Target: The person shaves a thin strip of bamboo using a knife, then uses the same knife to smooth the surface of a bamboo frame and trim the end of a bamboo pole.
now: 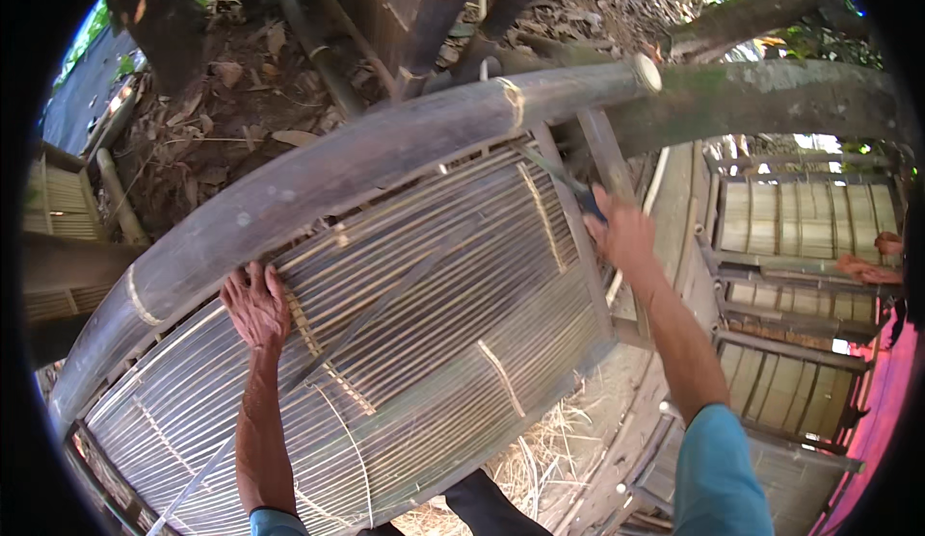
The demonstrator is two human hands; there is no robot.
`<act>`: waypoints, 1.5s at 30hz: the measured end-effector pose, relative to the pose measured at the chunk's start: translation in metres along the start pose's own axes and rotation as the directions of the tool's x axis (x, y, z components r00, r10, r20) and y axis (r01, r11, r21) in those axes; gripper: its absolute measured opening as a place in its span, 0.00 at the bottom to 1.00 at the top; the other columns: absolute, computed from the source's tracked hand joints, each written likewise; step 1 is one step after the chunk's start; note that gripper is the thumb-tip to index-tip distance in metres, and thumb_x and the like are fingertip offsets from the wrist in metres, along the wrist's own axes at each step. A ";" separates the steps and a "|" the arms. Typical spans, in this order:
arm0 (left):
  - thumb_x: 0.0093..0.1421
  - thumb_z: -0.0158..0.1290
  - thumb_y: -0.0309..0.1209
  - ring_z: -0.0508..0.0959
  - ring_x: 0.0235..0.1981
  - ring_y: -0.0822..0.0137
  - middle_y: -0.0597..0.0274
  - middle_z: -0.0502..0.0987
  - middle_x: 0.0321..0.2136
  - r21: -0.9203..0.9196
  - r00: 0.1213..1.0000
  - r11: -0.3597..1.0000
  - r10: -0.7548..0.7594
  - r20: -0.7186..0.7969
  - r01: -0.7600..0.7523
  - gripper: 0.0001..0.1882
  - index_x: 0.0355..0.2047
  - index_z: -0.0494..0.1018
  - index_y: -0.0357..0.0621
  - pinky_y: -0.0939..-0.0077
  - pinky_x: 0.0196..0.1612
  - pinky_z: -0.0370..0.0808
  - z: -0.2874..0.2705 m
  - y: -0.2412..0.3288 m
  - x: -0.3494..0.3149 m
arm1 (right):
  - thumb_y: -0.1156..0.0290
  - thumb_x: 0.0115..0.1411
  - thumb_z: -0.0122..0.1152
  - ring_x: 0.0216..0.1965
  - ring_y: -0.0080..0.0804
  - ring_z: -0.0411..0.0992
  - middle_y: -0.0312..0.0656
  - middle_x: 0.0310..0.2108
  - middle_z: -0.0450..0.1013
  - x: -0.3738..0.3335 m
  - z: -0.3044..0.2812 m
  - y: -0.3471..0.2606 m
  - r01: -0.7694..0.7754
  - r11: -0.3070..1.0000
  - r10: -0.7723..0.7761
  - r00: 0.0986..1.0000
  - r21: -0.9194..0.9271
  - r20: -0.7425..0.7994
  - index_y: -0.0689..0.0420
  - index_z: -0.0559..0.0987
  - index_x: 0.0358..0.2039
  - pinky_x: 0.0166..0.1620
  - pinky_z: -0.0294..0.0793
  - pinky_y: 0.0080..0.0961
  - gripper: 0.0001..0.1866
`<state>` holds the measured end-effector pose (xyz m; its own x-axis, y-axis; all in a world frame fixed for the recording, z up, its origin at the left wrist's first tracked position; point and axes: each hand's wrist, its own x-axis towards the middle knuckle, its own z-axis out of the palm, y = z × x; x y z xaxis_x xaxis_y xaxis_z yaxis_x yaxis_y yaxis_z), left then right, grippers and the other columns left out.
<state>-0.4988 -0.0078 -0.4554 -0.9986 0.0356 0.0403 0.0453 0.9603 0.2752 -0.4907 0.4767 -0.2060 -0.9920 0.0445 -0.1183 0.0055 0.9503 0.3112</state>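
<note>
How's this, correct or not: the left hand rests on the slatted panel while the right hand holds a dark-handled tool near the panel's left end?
Not quite: the head view shows the right hand holding the dark-handled tool near the right end of the slatted panel, not its left. The left hand rests on the panel.

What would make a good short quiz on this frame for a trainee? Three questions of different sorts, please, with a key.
1. Multiple choice: what is in the right hand?
a) a cup
b) a dark-handled tool
c) a coil of rope

2. True or false: the left hand is bare and lies at the far edge of the slatted panel.

3. Fill in: the sleeve on the right arm is ____ in colour.

Key: 1 b; 2 true; 3 blue.
</note>
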 end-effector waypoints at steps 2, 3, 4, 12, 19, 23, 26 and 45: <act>0.72 0.41 0.44 0.69 0.46 0.48 0.47 0.70 0.40 0.013 1.000 1.000 0.006 -0.013 -0.006 0.18 0.43 0.72 0.44 0.50 0.55 0.62 -0.002 0.001 0.001 | 0.63 0.55 0.71 0.36 0.52 0.80 0.48 0.33 0.80 0.000 -0.004 -0.006 -0.141 0.987 0.148 0.984 -0.075 0.098 0.52 0.80 0.48 0.40 0.79 0.46 0.20; 0.72 0.41 0.44 0.69 0.46 0.48 0.47 0.70 0.40 0.021 1.000 1.000 0.016 -0.005 -0.016 0.18 0.43 0.72 0.44 0.50 0.55 0.62 -0.003 0.001 0.002 | 0.61 0.55 0.71 0.38 0.52 0.80 0.49 0.35 0.80 0.010 -0.002 -0.006 -0.107 0.987 0.119 0.988 -0.118 0.103 0.51 0.80 0.49 0.41 0.79 0.46 0.21; 0.73 0.40 0.44 0.69 0.45 0.47 0.46 0.69 0.39 0.030 1.000 1.000 -0.005 0.020 0.004 0.19 0.44 0.72 0.43 0.51 0.54 0.63 -0.002 0.002 0.002 | 0.60 0.56 0.71 0.40 0.52 0.80 0.50 0.37 0.81 0.030 -0.006 0.005 -0.114 0.975 0.143 0.979 -0.192 0.144 0.50 0.81 0.51 0.43 0.80 0.46 0.22; 0.74 0.37 0.47 0.68 0.46 0.49 0.48 0.68 0.40 0.054 0.999 0.998 -0.014 0.030 0.013 0.21 0.49 0.71 0.45 0.51 0.56 0.62 0.008 -0.006 -0.003 | 0.54 0.58 0.67 0.43 0.52 0.80 0.55 0.40 0.80 0.065 0.029 0.025 -0.156 0.964 -0.008 0.790 0.215 0.613 0.49 0.78 0.58 0.47 0.80 0.46 0.28; 0.69 0.48 0.53 0.65 0.54 0.45 0.41 0.63 0.56 -0.105 0.997 0.993 -0.055 -0.049 0.050 0.30 0.61 0.65 0.44 0.50 0.60 0.60 -0.026 -0.002 -0.015 | 0.59 0.62 0.60 0.46 0.62 0.77 0.60 0.43 0.78 0.020 0.053 0.006 -0.227 0.942 0.117 0.914 0.249 0.389 0.49 0.73 0.63 0.52 0.76 0.53 0.28; 0.64 0.57 0.48 0.66 0.49 0.47 0.43 0.66 0.49 -0.181 0.905 0.946 0.313 0.288 -0.270 0.27 0.53 0.69 0.38 0.47 0.54 0.61 -0.093 -0.021 -0.089 | 0.62 0.60 0.61 0.44 0.61 0.78 0.61 0.41 0.79 0.024 0.053 0.010 -0.152 0.949 0.062 0.949 0.277 0.310 0.50 0.76 0.59 0.51 0.78 0.51 0.26; 0.59 0.63 0.39 0.71 0.42 0.46 0.46 0.72 0.39 -0.214 0.856 0.957 0.272 0.440 -0.194 0.24 0.50 0.71 0.38 0.49 0.48 0.66 -0.112 -0.037 -0.148 | 0.64 0.58 0.60 0.43 0.59 0.79 0.60 0.40 0.80 0.023 0.050 0.007 -0.181 0.947 0.092 0.945 0.265 0.314 0.52 0.78 0.56 0.50 0.79 0.50 0.24; 0.63 0.61 0.38 0.77 0.21 0.55 0.53 0.77 0.21 -0.427 0.912 0.903 0.219 0.346 -0.055 0.15 0.48 0.83 0.49 0.62 0.27 0.73 -0.108 0.101 0.011 | 0.73 0.56 0.56 0.41 0.55 0.81 0.59 0.35 0.80 0.023 0.055 0.005 -0.193 0.951 0.123 0.953 0.241 0.277 0.59 0.81 0.44 0.47 0.81 0.46 0.16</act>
<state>-0.5025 0.0595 -0.3233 -0.9112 0.3384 -0.2351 0.1080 0.7467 0.6563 -0.5069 0.4993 -0.2587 -0.9098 0.2446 -0.3355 0.2268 0.9696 0.0919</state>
